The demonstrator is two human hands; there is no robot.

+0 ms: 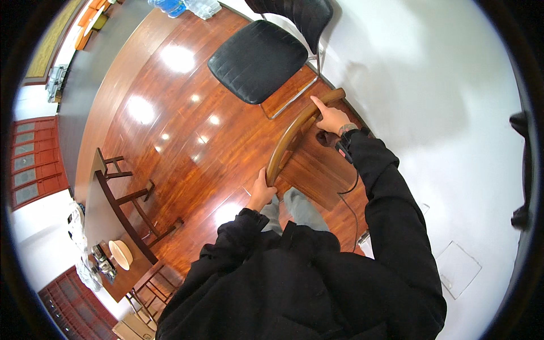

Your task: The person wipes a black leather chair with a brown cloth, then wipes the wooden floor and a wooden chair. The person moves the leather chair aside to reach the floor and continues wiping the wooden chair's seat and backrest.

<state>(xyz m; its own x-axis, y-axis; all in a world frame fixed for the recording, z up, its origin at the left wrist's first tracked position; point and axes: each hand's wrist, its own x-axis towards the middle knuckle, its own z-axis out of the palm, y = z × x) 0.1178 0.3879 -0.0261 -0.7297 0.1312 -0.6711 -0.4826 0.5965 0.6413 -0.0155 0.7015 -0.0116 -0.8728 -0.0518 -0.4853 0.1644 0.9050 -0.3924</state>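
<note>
A wooden chair (317, 175) with a brown seat and a curved top rail stands in front of me, close to the white wall. My left hand (261, 191) is closed around the near left end of the rail. My right hand (332, 120) grips the rail toward its far right end, thumb or forefinger lying along the wood. A strap circles my right wrist, and a black cable (356, 212) hangs down beside that sleeve. The chair's legs are mostly hidden from this angle.
Just beyond is a black padded chair (258, 61) with metal legs against the wall (430, 113). On the left, a long table (122, 283) bears a tan bowl (120, 255), with wooden stools (148, 195) alongside. Blue and clear plastic items (187, 7) sit at the far end.
</note>
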